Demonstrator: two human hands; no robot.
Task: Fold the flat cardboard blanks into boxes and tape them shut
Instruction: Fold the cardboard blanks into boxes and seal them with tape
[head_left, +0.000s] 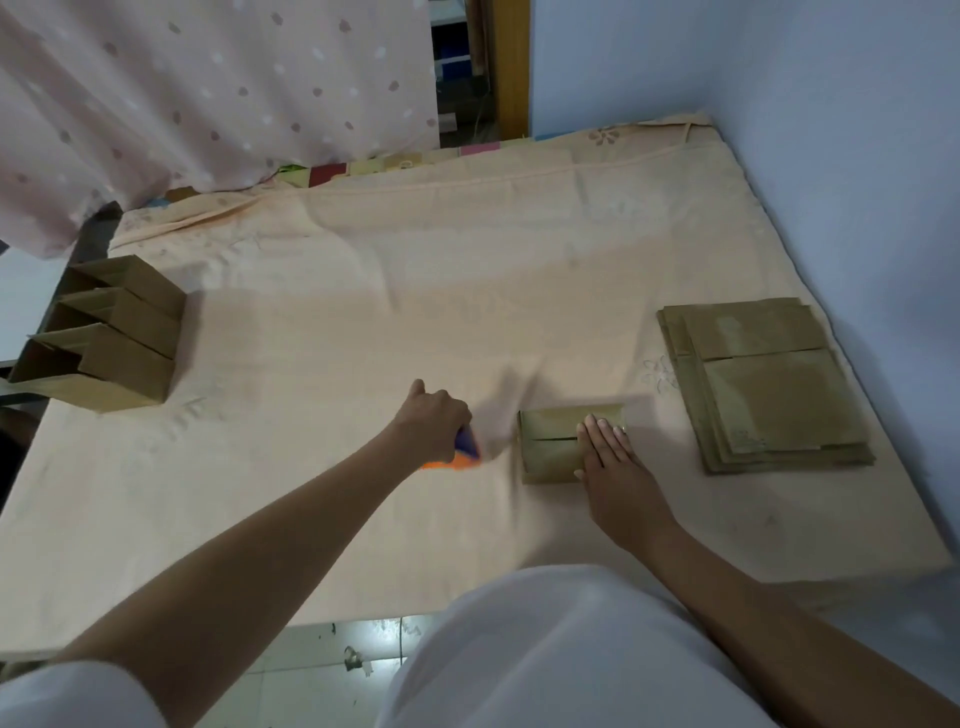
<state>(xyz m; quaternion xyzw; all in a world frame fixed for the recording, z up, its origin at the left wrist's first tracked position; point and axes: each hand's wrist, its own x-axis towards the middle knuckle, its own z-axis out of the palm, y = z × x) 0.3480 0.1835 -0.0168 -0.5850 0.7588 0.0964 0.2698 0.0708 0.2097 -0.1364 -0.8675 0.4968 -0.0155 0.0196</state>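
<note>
A small brown cardboard box (550, 441) stands on the peach sheet, its top flaps closed along a seam. My right hand (610, 467) lies flat on its right side, fingers straight and pressing down. Just left of the box, my left hand (434, 423) grips a blue and orange tape dispenser (462, 452), which is blurred by motion. A stack of flat cardboard blanks (769, 384) lies to the right of the box. Three folded boxes (111, 332) stand in a row at the left edge.
The peach sheet (415, 291) covers a mattress-like surface. A blue wall (831, 130) borders the right side and a dotted pink curtain (208, 93) hangs at the back left. Tiled floor (332, 660) shows below the near edge.
</note>
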